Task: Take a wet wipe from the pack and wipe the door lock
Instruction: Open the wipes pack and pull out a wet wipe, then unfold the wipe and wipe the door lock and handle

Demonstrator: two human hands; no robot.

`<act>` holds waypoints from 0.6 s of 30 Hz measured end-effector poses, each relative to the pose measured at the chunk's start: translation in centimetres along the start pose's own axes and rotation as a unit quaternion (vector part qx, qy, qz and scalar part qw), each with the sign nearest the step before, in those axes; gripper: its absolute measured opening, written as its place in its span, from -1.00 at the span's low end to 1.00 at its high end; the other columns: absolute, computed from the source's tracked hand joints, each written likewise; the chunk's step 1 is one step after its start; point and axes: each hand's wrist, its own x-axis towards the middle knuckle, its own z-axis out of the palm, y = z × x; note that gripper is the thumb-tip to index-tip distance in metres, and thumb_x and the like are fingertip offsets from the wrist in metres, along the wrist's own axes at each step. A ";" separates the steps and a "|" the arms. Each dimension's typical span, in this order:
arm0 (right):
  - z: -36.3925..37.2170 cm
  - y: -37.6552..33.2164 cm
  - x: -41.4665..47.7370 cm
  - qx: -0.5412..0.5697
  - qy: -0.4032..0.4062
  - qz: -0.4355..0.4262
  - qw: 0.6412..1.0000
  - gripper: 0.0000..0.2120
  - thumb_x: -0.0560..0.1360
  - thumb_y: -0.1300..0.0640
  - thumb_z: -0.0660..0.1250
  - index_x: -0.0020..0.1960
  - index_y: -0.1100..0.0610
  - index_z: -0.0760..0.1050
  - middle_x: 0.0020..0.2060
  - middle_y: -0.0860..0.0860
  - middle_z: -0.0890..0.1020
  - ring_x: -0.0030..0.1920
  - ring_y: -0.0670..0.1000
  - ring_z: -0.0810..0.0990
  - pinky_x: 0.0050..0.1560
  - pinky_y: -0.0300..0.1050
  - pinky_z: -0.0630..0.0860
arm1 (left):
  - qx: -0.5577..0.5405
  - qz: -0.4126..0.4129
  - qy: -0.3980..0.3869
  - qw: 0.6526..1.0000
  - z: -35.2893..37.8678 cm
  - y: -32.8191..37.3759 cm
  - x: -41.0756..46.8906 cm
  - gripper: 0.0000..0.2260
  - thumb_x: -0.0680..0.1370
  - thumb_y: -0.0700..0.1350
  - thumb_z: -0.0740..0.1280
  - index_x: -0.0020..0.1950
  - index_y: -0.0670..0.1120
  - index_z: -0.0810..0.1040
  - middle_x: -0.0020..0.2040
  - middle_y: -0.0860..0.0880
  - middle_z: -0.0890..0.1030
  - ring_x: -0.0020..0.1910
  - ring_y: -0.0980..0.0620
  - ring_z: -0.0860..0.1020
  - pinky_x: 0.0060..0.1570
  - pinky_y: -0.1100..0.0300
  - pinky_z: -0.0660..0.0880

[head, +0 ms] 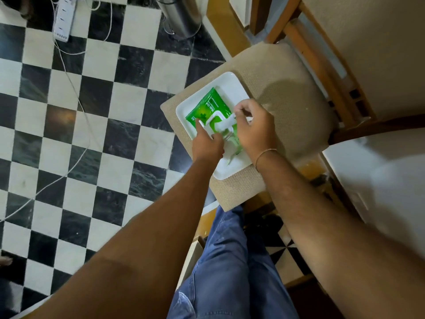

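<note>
A green wet wipe pack [210, 106] lies on a white square plate [220, 81] that rests on a beige chair seat [287, 100]. My left hand [207, 146] presses down on the near end of the pack, its forefinger stretched along the white flap. My right hand [253, 125] pinches the lifted white flap or a wipe [226, 122] at the pack's opening; which of the two it is cannot be told. The near part of the pack is hidden under both hands. No door lock is in view.
The wooden chair back [322, 63] rises at the right beside a cream wall. A black-and-white chequered floor [92, 134] spreads to the left, with white cables, a power strip [64, 17] and a steel bin [181, 14] at the top. My jeans-clad legs [227, 261] are below.
</note>
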 end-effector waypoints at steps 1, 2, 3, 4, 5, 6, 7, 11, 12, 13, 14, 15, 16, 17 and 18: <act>-0.8 -0.5 -0.3 0.014 0.026 -0.001 1.000 -0.90 0.63 0.23 0.33 0.01 0.20 0.63 -0.06 0.00 0.72 -0.03 -0.03 0.65 -0.06 -0.22 0.61 | 0.016 0.000 -0.002 1.000 0.1 0.2 -0.1 -0.25 0.72 -0.14 0.26 0.83 0.06 -0.05 -0.04 -0.13 0.71 -0.27 -0.15 0.78 -0.22 -0.12 0.79; -1.6 -1.1 -0.6 0.022 0.050 0.000 0.998 -0.89 0.64 0.22 0.33 0.02 0.18 0.63 -0.06 0.00 0.73 -0.03 -0.04 0.66 -0.10 -0.32 0.57 | 0.029 -0.002 -0.004 1.000 0.1 0.3 -0.2 -0.26 0.74 -0.13 0.26 0.83 0.07 -0.07 0.04 -0.17 0.72 -0.23 -0.16 0.78 -0.20 -0.13 0.79; -2.4 -1.7 -0.8 0.026 0.072 0.002 0.997 -0.88 0.65 0.19 0.32 0.03 0.15 0.63 -0.05 -0.01 0.73 -0.03 -0.05 0.66 -0.10 -0.39 0.54 | 0.039 -0.007 -0.006 0.999 0.1 0.4 -0.2 -0.26 0.75 -0.13 0.26 0.83 0.08 -0.08 0.12 -0.19 0.71 -0.19 -0.19 0.78 -0.16 -0.15 0.79; -3.4 -2.4 -0.9 0.031 0.088 0.003 0.996 -0.88 0.65 0.17 0.32 0.04 0.13 0.64 -0.04 -0.02 0.74 -0.03 -0.06 0.67 -0.08 -0.40 0.55 | 0.047 -0.009 -0.009 0.999 0.0 0.6 -0.5 -0.27 0.77 -0.11 0.27 0.83 0.08 -0.08 0.18 -0.21 0.71 -0.15 -0.20 0.79 -0.11 -0.17 0.79; -4.3 -3.0 -0.8 0.041 0.095 0.002 0.995 -0.88 0.65 0.16 0.32 0.04 0.13 0.64 -0.03 -0.02 0.74 -0.02 -0.07 0.68 -0.05 -0.38 0.58 | 0.057 -0.010 -0.016 0.998 -0.3 0.8 -0.8 -0.27 0.77 -0.08 0.28 0.83 0.08 -0.08 0.22 -0.21 0.70 -0.10 -0.22 0.79 -0.05 -0.19 0.79; -5.2 -3.6 -0.8 0.050 0.096 -0.001 0.994 -0.88 0.65 0.16 0.33 0.04 0.13 0.64 -0.03 -0.01 0.75 -0.02 -0.07 0.69 -0.04 -0.36 0.60 | 0.076 -0.008 -0.023 0.997 -0.7 1.0 -1.2 -0.26 0.77 -0.03 0.30 0.83 0.08 -0.08 0.27 -0.21 0.70 -0.01 -0.24 0.78 0.04 -0.20 0.77; -6.2 -4.2 -1.0 0.053 0.095 -0.008 0.994 -0.89 0.65 0.16 0.33 0.04 0.13 0.64 -0.03 -0.01 0.75 -0.01 -0.07 0.69 -0.03 -0.35 0.60 | 0.104 -0.001 -0.024 0.994 -1.1 1.0 -1.9 -0.24 0.76 0.05 0.32 0.83 0.07 -0.08 0.32 -0.21 0.69 0.11 -0.26 0.76 0.15 -0.22 0.73; -10.9 -6.5 -2.0 0.038 0.104 -0.014 0.994 -0.91 0.64 0.10 0.37 -0.05 0.01 0.61 -0.13 -0.21 0.70 -0.07 -0.27 0.63 -0.10 -0.53 0.46 | 0.160 0.070 0.070 0.982 -3.3 3.3 -6.5 -0.30 0.74 0.19 0.31 0.80 0.08 0.10 0.16 0.00 0.75 0.19 -0.22 0.72 0.12 -0.09 0.66; -12.5 -7.3 -2.4 0.027 0.117 -0.019 0.993 -0.88 0.63 0.09 0.38 -0.09 -0.03 0.59 -0.20 -0.26 0.65 -0.11 -0.33 0.61 -0.12 -0.54 0.45 | 0.133 0.115 0.089 0.980 -3.8 4.6 -8.2 -0.35 0.74 0.16 0.32 0.78 0.09 0.17 -0.01 0.11 0.71 0.09 -0.15 0.74 0.02 -0.02 0.64; -13.9 -7.9 -2.9 0.016 0.127 -0.023 0.991 -0.87 0.62 0.07 0.39 -0.11 -0.04 0.59 -0.23 -0.27 0.63 -0.12 -0.36 0.60 -0.11 -0.51 0.47 | 0.103 0.167 0.090 0.976 -4.3 5.8 -9.9 -0.40 0.74 0.11 0.34 0.76 0.11 0.24 -0.09 0.15 0.66 0.00 -0.07 0.73 -0.04 0.01 0.64; -15.7 -8.8 -3.4 0.013 0.132 -0.027 0.991 -0.87 0.62 0.07 0.39 -0.10 0.00 0.62 -0.21 -0.23 0.66 -0.10 -0.30 0.63 -0.09 -0.39 0.56 | 0.073 0.231 0.075 0.967 -4.7 7.8 -11.8 -0.43 0.73 0.07 0.38 0.73 0.13 0.30 -0.07 0.15 0.64 -0.02 0.02 0.69 -0.03 0.03 0.65; -17.3 -9.6 -3.8 0.014 0.129 -0.028 0.991 -0.88 0.62 0.08 0.40 -0.08 0.05 0.64 -0.16 -0.16 0.70 -0.06 -0.20 0.66 -0.04 -0.20 0.64 | 0.056 0.300 0.054 0.951 -5.1 9.5 -13.6 -0.44 0.71 0.05 0.42 0.70 0.16 0.34 0.01 0.15 0.64 0.01 0.10 0.65 0.03 0.11 0.65; -18.9 -10.4 -4.3 0.016 0.127 -0.030 0.991 -0.89 0.62 0.09 0.40 -0.05 0.07 0.66 -0.12 -0.10 0.73 -0.03 -0.11 0.68 0.02 -0.06 0.67 | 0.050 0.363 0.029 0.930 -5.3 11.2 -15.4 -0.42 0.69 0.07 0.45 0.68 0.20 0.34 0.11 0.16 0.63 0.08 0.18 0.61 0.12 0.28 0.59; -21.0 -11.5 -5.0 0.019 0.129 -0.035 0.991 -0.90 0.62 0.10 0.40 -0.02 0.08 0.68 -0.09 -0.08 0.74 0.00 -0.06 0.69 0.07 0.00 0.68 | 0.050 0.418 0.001 0.907 -5.7 13.5 -17.6 -0.39 0.66 0.13 0.48 0.67 0.23 0.33 0.21 0.18 0.61 0.18 0.24 0.57 0.18 0.44 0.48; -22.6 -12.3 -6.0 0.025 0.131 -0.034 0.990 -0.91 0.62 0.11 0.41 0.00 0.09 0.69 -0.06 -0.07 0.74 0.03 -0.06 0.69 0.12 0.00 0.67 | 0.052 0.454 -0.028 0.889 -6.1 15.3 -19.6 -0.37 0.63 0.20 0.48 0.67 0.20 0.35 0.31 0.18 0.59 0.26 0.28 0.53 0.23 0.52 0.41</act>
